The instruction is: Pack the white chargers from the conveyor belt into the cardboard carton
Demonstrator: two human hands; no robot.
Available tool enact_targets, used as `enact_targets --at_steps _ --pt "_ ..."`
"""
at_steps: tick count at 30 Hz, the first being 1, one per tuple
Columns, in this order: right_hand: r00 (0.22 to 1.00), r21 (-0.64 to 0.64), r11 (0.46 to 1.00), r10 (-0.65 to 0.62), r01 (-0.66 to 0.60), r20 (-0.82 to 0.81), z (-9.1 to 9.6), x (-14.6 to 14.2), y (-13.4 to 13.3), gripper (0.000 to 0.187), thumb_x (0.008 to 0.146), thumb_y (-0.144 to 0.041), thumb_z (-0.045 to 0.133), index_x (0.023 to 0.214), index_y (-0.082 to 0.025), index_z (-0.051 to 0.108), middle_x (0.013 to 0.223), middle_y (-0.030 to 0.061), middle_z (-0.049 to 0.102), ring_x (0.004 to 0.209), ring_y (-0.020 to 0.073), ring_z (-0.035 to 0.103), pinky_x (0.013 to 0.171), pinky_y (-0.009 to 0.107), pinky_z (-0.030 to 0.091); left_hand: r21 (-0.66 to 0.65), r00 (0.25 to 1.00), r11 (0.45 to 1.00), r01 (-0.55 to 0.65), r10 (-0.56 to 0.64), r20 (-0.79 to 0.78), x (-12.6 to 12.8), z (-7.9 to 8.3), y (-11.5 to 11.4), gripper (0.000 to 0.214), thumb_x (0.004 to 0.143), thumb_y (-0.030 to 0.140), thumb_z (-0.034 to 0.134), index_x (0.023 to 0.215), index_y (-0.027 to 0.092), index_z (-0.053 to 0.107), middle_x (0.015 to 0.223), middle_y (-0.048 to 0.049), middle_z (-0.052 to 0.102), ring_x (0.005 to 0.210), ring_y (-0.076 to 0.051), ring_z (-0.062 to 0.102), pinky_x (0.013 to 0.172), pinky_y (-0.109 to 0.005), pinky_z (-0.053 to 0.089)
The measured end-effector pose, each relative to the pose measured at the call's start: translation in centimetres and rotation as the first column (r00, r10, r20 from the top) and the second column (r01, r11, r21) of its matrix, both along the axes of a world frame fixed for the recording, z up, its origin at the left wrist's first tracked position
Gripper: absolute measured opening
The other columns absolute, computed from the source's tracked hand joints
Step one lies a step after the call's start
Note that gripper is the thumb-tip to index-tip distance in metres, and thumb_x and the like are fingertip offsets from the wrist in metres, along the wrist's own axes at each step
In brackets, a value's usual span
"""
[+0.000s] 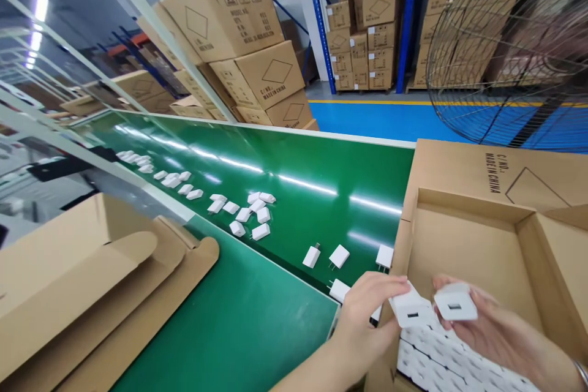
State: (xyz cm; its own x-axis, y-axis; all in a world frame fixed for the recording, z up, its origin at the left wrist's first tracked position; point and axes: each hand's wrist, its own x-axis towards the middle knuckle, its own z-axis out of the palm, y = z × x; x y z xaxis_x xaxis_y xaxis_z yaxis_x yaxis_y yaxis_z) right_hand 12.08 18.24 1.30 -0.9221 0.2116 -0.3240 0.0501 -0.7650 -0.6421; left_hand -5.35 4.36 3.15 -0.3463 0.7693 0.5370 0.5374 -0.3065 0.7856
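Left hand [361,313] holds the first plug [410,307], right hand [498,327] holds the second plug [456,303]

One long green belt [331,177] runs far back, and its far end is hard to make out. Wide green room lies between the loose plugs [261,231] and the far white edge. One open carton [478,211] sits at the right, cut off by the view. Bent brown cardboard [64,239] fills the lower left, cut off too. One wire fan [551,55] goes past the top right corner.

Both hands have fingers and thumb closed on their plugs. These two are white and side by side; I can't tell if they touch. Each shows one small dark slot. Just below are packed plugs [441,349] in rows, partly hidden by the right hand and too blurry to count. Four loose plugs lie near the left hand, about ten sit mid-belt, and the far heap is too jumbled to count.
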Motion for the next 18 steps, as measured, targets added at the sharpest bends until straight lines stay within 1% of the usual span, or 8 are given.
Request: enact_targets --at_steps 1,2,4,7,11,15,17,18 --pt "1.0 -0.085 0.996 0.004 -0.006 -0.022 -0.3 1.2 -0.7 0.032 0.087 -0.047 0.056 0.11 -0.025 0.062 0.099 0.0036 0.063 0.089 0.0152 0.06 0.082 0.026 0.047 0.0 1.0 1.0 0.012 -0.012 -0.005 0.4 0.2 0.3 0.034 0.075 0.007 0.062 0.105 0.022 0.061 0.102 -0.0068 0.07 0.092 -0.019 0.065 0.077 -0.033 0.054" --pt "0.999 -0.128 0.992 0.009 -0.016 -0.049 -0.5 2.0 -1.2 0.033 0.085 -0.047 0.06 0.108 -0.024 0.063 0.097 0.004 0.063 0.087 0.0147 0.06 0.079 0.024 0.047 0.002 1.0 1.0 0.028 -0.028 -0.007 0.9 0.4 0.7 0.033 0.075 0.007 0.061 0.105 0.022 0.061 0.101 -0.0068 0.07 0.092 -0.02 0.065 0.078 -0.033 0.054" --pt "0.994 -0.15 0.987 0.036 -0.051 -0.103 -0.5 3.1 -1.4 0.035 0.082 -0.047 0.064 0.107 -0.022 0.064 0.092 0.0049 0.064 0.082 0.014 0.061 0.072 0.022 0.048 0.005 0.998 0.998 0.064 -0.064 -0.002 1.8 0.7 1.2 0.032 0.077 0.006 0.059 0.104 0.022 0.061 0.102 -0.0063 0.07 0.094 -0.019 0.065 0.079 -0.032 0.054" --pt "0.985 -0.139 0.985 0.078 -0.1 -0.154 0.0 4.2 -0.9 0.039 0.078 -0.049 0.067 0.107 -0.023 0.063 0.088 0.0051 0.064 0.078 0.0141 0.063 0.067 0.021 0.047 0.008 0.993 0.993 0.12 -0.12 0.011 3.2 1.1 1.9 0.031 0.078 0.006 0.058 0.104 0.022 0.061 0.103 -0.0053 0.07 0.096 -0.018 0.064 0.083 -0.031 0.053" --pt "0.99 -0.069 0.994 0.078 -0.086 -0.118 0.3 6.6 -0.4 0.044 0.068 -0.054 0.074 0.099 -0.025 0.062 0.085 0.0032 0.062 0.072 0.015 0.063 0.062 0.022 0.047 -0.057 0.974 0.976 0.211 -0.205 0.094 4.9 1.5 2.8 0.034 0.075 0.004 0.058 0.104 0.021 0.063 0.106 -0.0051 0.069 0.098 -0.019 0.064 0.085 -0.031 0.051" --pt "0.998 0.002 1.0 0.003 -0.003 -0.07 0.1 9.8 -0.4 0.05 0.062 -0.061 0.074 0.095 -0.027 0.059 0.085 0.0025 0.06 0.068 0.0168 0.062 0.057 0.024 0.048 -0.148 0.928 0.932 0.331 -0.293 0.231 6.6 2.1 3.4 0.035 0.074 0.005 0.059 0.104 0.023 0.064 0.107 -0.0025 0.069 0.098 -0.019 0.064 0.087 -0.031 0.05" --pt "0.999 0.103 0.994 -0.042 0.043 -0.004 0.4 11.4 -0.1 0.053 0.061 -0.067 0.07 0.094 -0.028 0.057 0.082 0.0025 0.061 0.068 0.0187 0.061 0.057 0.026 0.048 -0.182 0.909 0.907 0.38 -0.329 0.257 7.2 2.5 3.6 0.03 0.076 0.01 0.06 0.103 0.024 0.065 0.108 -0.0021 0.069 0.099 -0.02 0.063 0.088 -0.033 0.049" --pt "0.996 0.213 0.975 -0.072 0.058 0.058 0.7 12.3 0.3 0.053 0.063 -0.07 0.066 0.094 -0.028 0.056 0.081 0.0032 0.061 0.068 0.0207 0.061 0.057 0.029 0.049 -0.221 0.905 0.893 0.392 -0.331 0.268 7.5 2.7 3.9 0.03 0.077 0.013 0.061 0.105 0.025 0.064 0.108 -0.0026 0.069 0.099 -0.02 0.063 0.088 -0.033 0.048"
